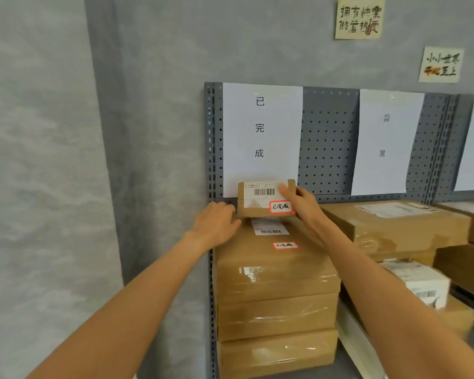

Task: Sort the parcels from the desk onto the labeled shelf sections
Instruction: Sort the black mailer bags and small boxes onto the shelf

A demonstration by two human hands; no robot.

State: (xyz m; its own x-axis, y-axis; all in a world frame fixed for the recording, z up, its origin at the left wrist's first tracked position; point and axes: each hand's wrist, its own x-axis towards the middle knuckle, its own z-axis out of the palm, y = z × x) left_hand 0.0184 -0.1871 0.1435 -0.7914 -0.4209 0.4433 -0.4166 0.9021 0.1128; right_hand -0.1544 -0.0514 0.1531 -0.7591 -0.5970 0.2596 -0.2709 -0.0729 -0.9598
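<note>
A small brown parcel (257,206) with a barcode label and a red-edged sticker is held just above a stack of brown boxes (277,280) at the left end of the grey shelf. My right hand (301,206) grips its right side, thumb over the label. My left hand (216,222) rests against its left edge, fingers curled behind it. The top box of the stack carries the same kind of red-edged sticker. Behind, a white paper sign (260,127) with three black characters marks this section of the pegboard (329,143).
A second white sign (386,138) marks the section to the right, above a wide flat box (394,225) and a white-labelled parcel (419,280). More boxes sit at the far right edge. Grey wall fills the left; two handwritten notes hang on the wall above.
</note>
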